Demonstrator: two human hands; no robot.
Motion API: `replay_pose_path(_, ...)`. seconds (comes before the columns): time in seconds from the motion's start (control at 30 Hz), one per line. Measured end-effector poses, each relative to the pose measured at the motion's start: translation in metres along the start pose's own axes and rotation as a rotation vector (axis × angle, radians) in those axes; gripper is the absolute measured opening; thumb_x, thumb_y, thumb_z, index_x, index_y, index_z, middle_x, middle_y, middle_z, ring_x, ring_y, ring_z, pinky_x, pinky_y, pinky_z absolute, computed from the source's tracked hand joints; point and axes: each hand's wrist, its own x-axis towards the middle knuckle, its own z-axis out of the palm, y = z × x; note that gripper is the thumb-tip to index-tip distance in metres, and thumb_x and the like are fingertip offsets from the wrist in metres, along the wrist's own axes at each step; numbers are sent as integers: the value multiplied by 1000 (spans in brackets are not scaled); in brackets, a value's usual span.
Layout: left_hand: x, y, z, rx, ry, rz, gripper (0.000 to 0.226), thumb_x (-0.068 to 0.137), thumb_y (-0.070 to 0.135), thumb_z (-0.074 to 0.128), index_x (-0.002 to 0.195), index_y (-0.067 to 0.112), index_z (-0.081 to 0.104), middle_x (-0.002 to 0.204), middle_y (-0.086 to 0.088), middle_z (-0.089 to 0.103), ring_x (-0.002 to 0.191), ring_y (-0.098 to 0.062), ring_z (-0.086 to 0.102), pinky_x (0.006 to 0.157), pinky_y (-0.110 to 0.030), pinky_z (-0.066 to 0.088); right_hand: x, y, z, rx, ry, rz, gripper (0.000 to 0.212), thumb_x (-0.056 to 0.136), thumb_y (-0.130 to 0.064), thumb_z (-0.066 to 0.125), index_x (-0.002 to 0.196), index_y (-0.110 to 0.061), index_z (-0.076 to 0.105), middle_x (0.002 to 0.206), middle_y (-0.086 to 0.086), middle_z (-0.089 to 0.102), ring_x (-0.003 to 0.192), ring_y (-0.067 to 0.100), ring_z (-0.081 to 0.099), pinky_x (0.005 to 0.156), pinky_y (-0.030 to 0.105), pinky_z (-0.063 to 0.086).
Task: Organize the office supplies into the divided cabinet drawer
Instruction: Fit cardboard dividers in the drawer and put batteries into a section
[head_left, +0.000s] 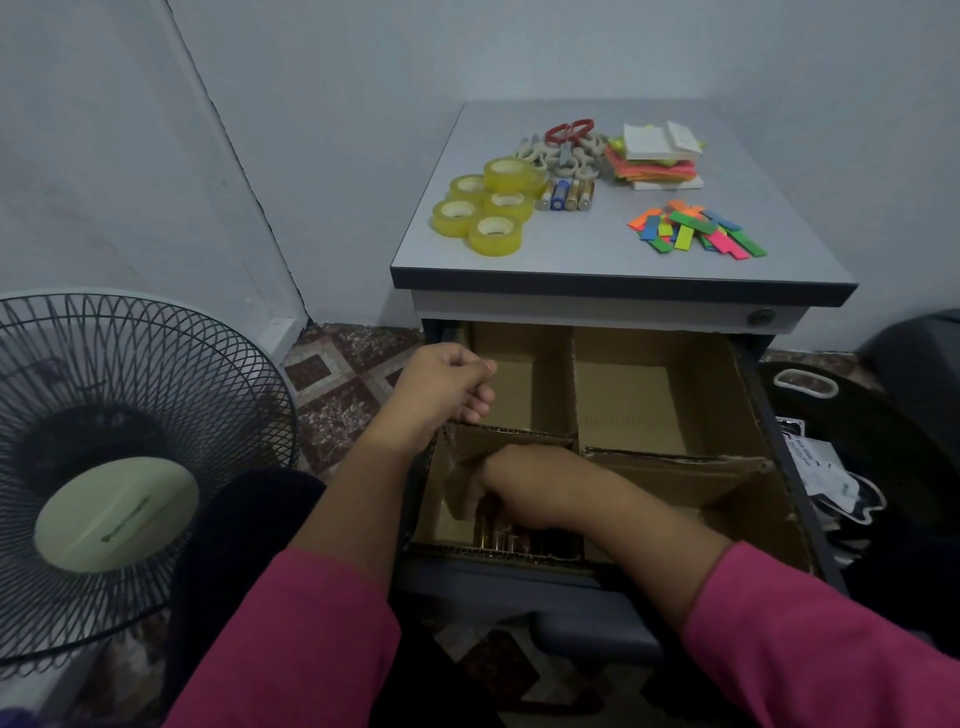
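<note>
The batteries (511, 538) lay in the near-left compartment of the drawer (779, 514), directly under the right hand (519, 480), which reached down among them; whether it gripped any I could not tell. The left hand (447, 384), loosely curled and empty, hovered by the drawer's far-left compartment. The other three compartments looked bare. More batteries (566, 194), tape rolls (485, 210), scissors (569, 130) and sticky notes (657, 156) waited far off on the counter (571, 254).
</note>
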Motion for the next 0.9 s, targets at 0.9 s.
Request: replay_pose_path(0.9,-1,-2,-1,-22,-8,3,12,94,14,59,85,8,61,65,-6,64,52,-12,57,50,-21,50,3,1,6,1,115,177,20,90,-10,54,107,-12,65,102,8,63,91,26,62,68,31,47)
